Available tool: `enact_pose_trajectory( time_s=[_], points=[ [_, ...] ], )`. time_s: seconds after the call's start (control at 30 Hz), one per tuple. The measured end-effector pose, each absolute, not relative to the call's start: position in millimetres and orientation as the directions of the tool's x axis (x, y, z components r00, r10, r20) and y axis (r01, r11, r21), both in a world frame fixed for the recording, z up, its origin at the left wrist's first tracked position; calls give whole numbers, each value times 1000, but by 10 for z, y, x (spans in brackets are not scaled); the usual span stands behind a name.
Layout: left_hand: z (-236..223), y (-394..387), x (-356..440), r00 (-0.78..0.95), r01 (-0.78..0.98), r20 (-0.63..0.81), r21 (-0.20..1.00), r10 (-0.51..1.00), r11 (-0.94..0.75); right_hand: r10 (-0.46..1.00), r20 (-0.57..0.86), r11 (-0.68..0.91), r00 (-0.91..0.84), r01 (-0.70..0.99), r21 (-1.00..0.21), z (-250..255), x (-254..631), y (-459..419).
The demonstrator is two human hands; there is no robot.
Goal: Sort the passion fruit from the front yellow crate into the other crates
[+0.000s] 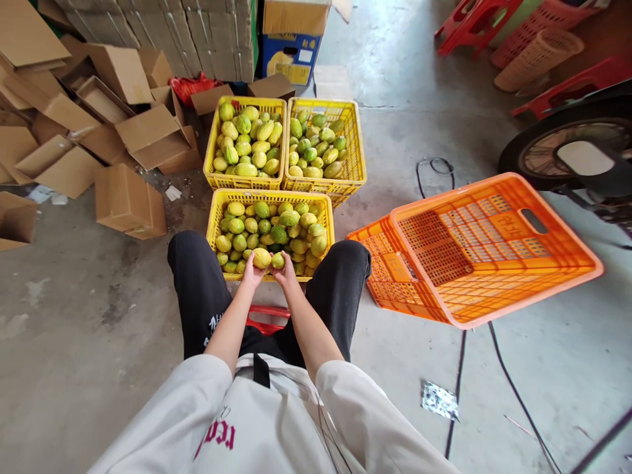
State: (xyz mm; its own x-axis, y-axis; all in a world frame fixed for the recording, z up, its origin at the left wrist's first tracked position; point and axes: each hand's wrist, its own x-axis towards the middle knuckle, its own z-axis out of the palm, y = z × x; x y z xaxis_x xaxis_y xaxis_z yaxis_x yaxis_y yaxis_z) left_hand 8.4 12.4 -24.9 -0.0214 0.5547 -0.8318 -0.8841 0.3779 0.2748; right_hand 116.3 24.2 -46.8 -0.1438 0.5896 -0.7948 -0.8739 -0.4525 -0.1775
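My left hand [253, 272] is closed round a plump yellow oval fruit [261, 257]. Beside it, my right hand [285, 271] grips a smaller yellow-green fruit [278, 261]. The two fruits are side by side, end to end, over the near edge of a yellow plastic crate [270, 195] that stands in front of my knees. Many similar green and yellow fruits [279, 234] fill that crate. I cannot tell the exact kind of fruit.
Behind stand a left yellow crate [247, 184] and a right yellow crate [363, 158], both holding such fruit. An orange crate [494, 316] leans tilted at my right. Cardboard boxes [123, 197] lie at the left. Cables [459, 382] and a motorbike wheel [543, 148] are at the right.
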Motion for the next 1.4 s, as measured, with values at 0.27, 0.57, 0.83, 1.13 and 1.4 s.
enact_pose_trajectory(
  time_s=[0.27,0.57,0.83,1.13,1.4],
  points=[
    [-234,94,54,23,-882,-820,252,572,397,605,-778,-475,-168,-860,-184,-376,1126,211],
    [-146,88,28,106,-866,-795,221,597,449,669,-725,-426,-166,-885,-190,-298,1161,163],
    [-116,-7,-77,156,-873,-769,186,620,451,670,-707,-475,-229,-864,-170,-247,1168,153],
    [-175,-22,-94,122,-873,-768,219,629,437,663,-722,-474,-195,-857,-203,-254,1191,128],
    [-106,-50,-144,89,-882,-769,234,633,408,670,-727,-456,-152,-857,-242,-256,1335,83]
  ],
)
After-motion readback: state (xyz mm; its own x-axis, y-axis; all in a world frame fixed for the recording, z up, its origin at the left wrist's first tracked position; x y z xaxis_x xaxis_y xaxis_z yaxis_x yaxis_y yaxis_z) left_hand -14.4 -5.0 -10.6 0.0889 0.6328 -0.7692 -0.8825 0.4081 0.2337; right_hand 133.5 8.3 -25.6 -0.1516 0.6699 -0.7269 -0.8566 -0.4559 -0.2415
